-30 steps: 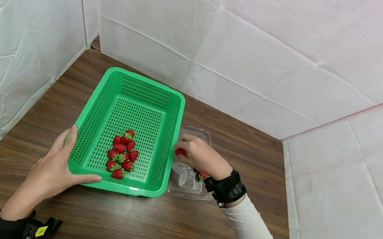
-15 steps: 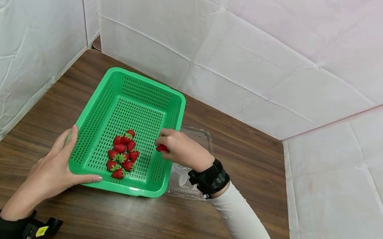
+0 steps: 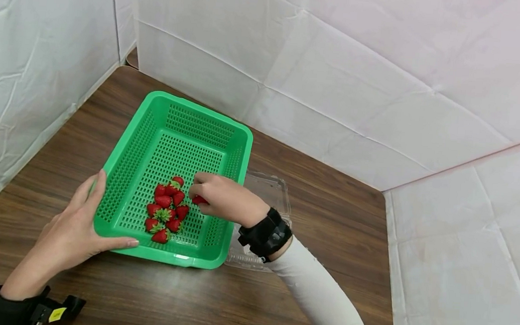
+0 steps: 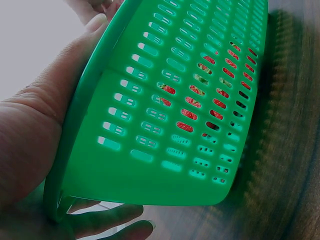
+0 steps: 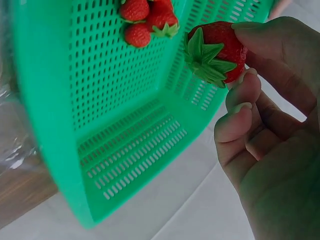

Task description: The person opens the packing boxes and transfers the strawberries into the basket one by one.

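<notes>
A green perforated basket (image 3: 155,107) sits on the brown wooden table, with several strawberries (image 3: 166,209) piled near its front. My right hand (image 3: 214,197) hovers inside the basket just right of the pile, pinching one strawberry (image 3: 198,200) between thumb and fingers; the right wrist view shows that strawberry (image 5: 217,50) with its green leaves. My left hand (image 3: 72,225) grips the basket's front left corner, thumb along the rim (image 4: 80,105) and fingers under it.
A clear plastic clamshell (image 3: 269,191) lies against the basket's right side, partly hidden by my right forearm. White sheeted walls enclose the table at the left, back and right. Bare wood lies in front of the basket.
My right hand has carried the strawberry leftward from the clamshell, over the basket's right wall and in beside the pile. The left hand has stayed put.
</notes>
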`<state>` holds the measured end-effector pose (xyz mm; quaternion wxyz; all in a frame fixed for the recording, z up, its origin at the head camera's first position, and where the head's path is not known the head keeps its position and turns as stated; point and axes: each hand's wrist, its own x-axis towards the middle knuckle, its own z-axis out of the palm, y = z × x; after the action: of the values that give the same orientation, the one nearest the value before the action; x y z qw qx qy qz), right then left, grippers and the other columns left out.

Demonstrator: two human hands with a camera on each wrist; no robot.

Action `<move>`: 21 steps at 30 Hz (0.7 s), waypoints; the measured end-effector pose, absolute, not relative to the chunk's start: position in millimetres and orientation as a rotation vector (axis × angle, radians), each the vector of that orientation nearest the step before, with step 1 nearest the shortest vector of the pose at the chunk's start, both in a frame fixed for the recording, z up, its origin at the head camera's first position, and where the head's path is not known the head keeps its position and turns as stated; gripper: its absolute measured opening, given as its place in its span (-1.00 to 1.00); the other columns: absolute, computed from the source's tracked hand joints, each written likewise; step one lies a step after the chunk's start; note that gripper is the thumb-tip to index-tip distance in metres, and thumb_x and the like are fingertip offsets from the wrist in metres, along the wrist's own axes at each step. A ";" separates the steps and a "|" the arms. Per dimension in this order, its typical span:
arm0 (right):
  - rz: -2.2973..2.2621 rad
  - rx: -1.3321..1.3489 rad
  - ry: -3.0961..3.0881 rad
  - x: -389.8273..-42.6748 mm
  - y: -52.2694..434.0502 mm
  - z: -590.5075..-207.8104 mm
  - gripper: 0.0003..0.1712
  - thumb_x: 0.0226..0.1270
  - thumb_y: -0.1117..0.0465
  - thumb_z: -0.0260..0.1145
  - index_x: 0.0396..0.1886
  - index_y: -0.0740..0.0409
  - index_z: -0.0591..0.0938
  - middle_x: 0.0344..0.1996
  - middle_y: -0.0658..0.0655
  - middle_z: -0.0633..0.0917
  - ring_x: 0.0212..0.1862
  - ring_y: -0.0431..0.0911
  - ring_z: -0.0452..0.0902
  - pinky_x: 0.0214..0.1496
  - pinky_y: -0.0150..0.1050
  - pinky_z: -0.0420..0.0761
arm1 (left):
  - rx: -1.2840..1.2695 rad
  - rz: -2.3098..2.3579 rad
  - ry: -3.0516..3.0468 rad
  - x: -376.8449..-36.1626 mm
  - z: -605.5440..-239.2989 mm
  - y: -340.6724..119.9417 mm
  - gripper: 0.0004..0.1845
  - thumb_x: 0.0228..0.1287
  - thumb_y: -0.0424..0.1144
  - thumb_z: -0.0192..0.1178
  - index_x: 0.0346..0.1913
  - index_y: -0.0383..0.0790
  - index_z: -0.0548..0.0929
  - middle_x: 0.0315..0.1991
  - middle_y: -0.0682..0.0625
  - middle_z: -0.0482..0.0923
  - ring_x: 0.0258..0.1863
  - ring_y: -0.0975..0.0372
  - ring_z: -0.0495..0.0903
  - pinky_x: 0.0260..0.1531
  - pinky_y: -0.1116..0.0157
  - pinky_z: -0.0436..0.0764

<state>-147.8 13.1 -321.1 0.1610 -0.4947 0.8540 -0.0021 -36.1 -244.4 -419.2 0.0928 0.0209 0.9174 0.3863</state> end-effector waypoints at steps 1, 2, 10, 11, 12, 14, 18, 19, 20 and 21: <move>0.007 -1.415 2.433 -148.3 10.5 -321.7 -0.77 0.30 0.41 0.16 -0.25 0.06 0.69 -0.32 0.04 0.55 -0.34 -0.21 0.30 -0.28 -0.46 0.26 | 0.062 1.147 2.722 -36.2 -419.1 -244.3 0.53 -0.23 0.35 0.46 0.52 -0.02 -0.52 0.55 -0.29 -0.39 0.12 -0.48 0.29 -0.42 -0.20 0.40; 0.021 -1.418 2.424 -149.0 7.8 -322.5 -0.74 0.30 0.41 0.15 -0.22 0.07 0.70 -0.32 0.04 0.55 -0.34 -0.21 0.28 -0.29 -0.45 0.23 | 0.061 1.148 2.720 -36.3 -419.0 -244.2 0.53 -0.23 0.35 0.46 0.52 -0.02 -0.52 0.55 -0.29 -0.39 0.12 -0.48 0.29 -0.41 -0.22 0.40; 0.071 -1.399 2.360 -154.9 -15.0 -331.4 -0.82 0.26 0.41 0.23 -0.28 0.10 0.69 -0.36 0.01 0.49 -0.37 -0.21 0.25 -0.34 -0.45 0.21 | 0.068 1.157 2.722 -36.4 -418.9 -244.2 0.52 -0.22 0.35 0.46 0.52 -0.01 -0.51 0.55 -0.29 -0.38 0.09 -0.45 0.33 -0.45 -0.13 0.42; 0.075 -1.384 2.352 -155.5 -17.3 -332.8 -0.84 0.26 0.41 0.24 -0.30 0.10 0.69 -0.36 0.01 0.47 -0.37 -0.20 0.24 -0.34 -0.44 0.21 | 0.070 1.156 2.722 -36.3 -419.0 -244.1 0.52 -0.22 0.35 0.46 0.52 -0.01 -0.51 0.55 -0.29 -0.38 0.08 -0.45 0.34 -0.47 -0.10 0.42; 0.081 -1.374 2.347 -156.0 -19.6 -334.4 -0.83 0.25 0.41 0.24 -0.29 0.09 0.68 -0.35 -0.01 0.47 -0.36 -0.21 0.24 -0.34 -0.44 0.21 | 0.071 1.154 2.724 -36.2 -418.9 -244.1 0.53 -0.22 0.35 0.46 0.52 -0.01 -0.51 0.56 -0.29 -0.38 0.07 -0.45 0.34 -0.48 -0.08 0.42; 0.092 -1.352 2.334 -157.1 -23.9 -337.7 -0.82 0.25 0.42 0.23 -0.29 0.09 0.68 -0.35 -0.01 0.45 -0.36 -0.21 0.23 -0.34 -0.44 0.21 | 0.071 1.153 2.725 -36.1 -419.0 -244.2 0.52 -0.22 0.35 0.45 0.52 -0.01 -0.51 0.56 -0.28 -0.38 0.07 -0.44 0.35 -0.49 -0.06 0.42; 0.127 -1.319 2.307 -158.5 -32.3 -344.6 -0.83 0.27 0.41 0.23 -0.37 0.04 0.58 -0.35 -0.02 0.40 -0.37 -0.22 0.19 -0.34 -0.43 0.17 | 0.071 1.155 2.725 -35.9 -419.1 -244.7 0.52 -0.22 0.35 0.45 0.52 -0.01 -0.51 0.56 -0.28 -0.38 0.08 -0.43 0.35 -0.51 -0.02 0.42; 0.145 -1.316 2.301 -158.6 -34.4 -346.2 -0.82 0.29 0.40 0.23 -0.40 0.02 0.55 -0.35 -0.02 0.40 -0.37 -0.21 0.17 -0.34 -0.42 0.15 | 0.072 1.155 2.725 -35.8 -419.1 -244.8 0.52 -0.22 0.35 0.45 0.52 -0.01 -0.51 0.56 -0.28 -0.38 0.07 -0.43 0.36 -0.51 -0.01 0.42; 0.160 -1.313 2.292 -158.3 -36.7 -347.5 -0.81 0.30 0.39 0.23 -0.42 0.01 0.52 -0.35 -0.02 0.40 -0.37 -0.21 0.17 -0.35 -0.41 0.15 | 0.074 1.154 2.726 -35.8 -419.2 -245.0 0.52 -0.22 0.35 0.45 0.52 -0.01 -0.51 0.56 -0.29 -0.38 0.07 -0.43 0.36 -0.53 0.01 0.42; 0.177 -1.312 2.283 -158.0 -38.8 -349.0 -0.81 0.32 0.37 0.23 -0.43 0.00 0.51 -0.33 -0.02 0.41 -0.37 -0.22 0.18 -0.35 -0.42 0.16 | 0.076 1.153 2.728 -35.8 -419.2 -245.0 0.52 -0.22 0.35 0.45 0.52 -0.01 -0.51 0.56 -0.29 -0.38 0.06 -0.43 0.36 -0.54 0.03 0.41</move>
<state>-158.0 -38.8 -349.0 0.2487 -0.4815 0.8379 0.0648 -35.8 -245.0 -419.2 0.0894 0.0254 0.9171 0.3876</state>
